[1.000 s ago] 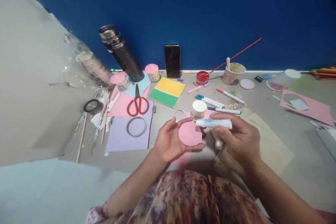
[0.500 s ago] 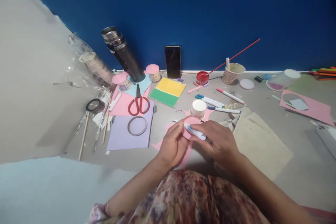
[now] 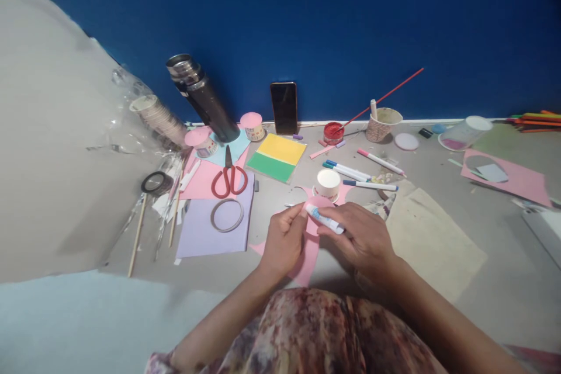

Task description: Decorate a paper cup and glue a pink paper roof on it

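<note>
My left hand (image 3: 283, 239) is closed, pinching the edge of a pink paper circle (image 3: 316, 214) held just above the floor. My right hand (image 3: 362, 236) grips a small white and blue glue tube (image 3: 325, 220), whose tip rests on the circle's top edge. Just beyond the circle stands a white paper cup (image 3: 327, 183) on a pink paper scrap. A larger piece of pink paper (image 3: 307, 257) lies under my hands.
Red scissors (image 3: 228, 177), a tape ring (image 3: 227, 214) on lilac paper, a black flask (image 3: 202, 98), a phone (image 3: 284, 107) leaning on the blue wall, a red paint pot (image 3: 333, 132), markers (image 3: 356, 174), a patterned cup with a brush (image 3: 382, 123) and a beige cloth (image 3: 432, 239) surround me.
My hands came together and lowered. The glue tube swung from lying level above the circle to pointing its tip onto it. My left hand turned from open palm to a pinch.
</note>
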`<state>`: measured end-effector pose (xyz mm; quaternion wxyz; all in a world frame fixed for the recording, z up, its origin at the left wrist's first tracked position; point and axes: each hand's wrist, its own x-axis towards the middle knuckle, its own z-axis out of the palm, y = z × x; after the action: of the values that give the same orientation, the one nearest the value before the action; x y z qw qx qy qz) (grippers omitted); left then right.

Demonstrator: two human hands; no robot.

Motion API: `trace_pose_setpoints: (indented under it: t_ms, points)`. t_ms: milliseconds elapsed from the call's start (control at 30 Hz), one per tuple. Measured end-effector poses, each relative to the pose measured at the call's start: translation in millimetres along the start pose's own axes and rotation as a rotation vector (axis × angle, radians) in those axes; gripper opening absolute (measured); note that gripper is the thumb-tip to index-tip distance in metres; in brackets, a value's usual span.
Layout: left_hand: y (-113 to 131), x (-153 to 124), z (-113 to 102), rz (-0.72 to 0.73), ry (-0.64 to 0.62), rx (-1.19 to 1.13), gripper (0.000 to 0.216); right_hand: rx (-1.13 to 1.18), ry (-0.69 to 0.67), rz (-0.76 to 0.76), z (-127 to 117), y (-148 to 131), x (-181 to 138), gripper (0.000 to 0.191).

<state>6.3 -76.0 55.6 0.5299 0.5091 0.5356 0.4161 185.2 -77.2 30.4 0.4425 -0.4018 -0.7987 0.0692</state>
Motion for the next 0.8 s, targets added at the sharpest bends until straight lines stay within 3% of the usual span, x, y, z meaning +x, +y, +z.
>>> trace_pose_setpoints:
  t_ms: [267, 567, 800]
  points:
    - [-8.4, -9.0, 13.1, -0.025, 0.068, 0.008, 0.025, -0.067, 0.061, 0.052, -2.6, 2.5, 0.8, 0.024]
    - [2.8, 7.7, -4.3, -0.017, -0.008, 0.083, 0.031, 0.042, -0.005, -0.021, 1.3, 8.0, -3.1, 0.023]
    - [-8.5, -6.1, 12.8, 0.017, 0.109, 0.072, 0.028, -0.036, 0.071, 0.078, 2.1, 6.2, -2.5, 0.022]
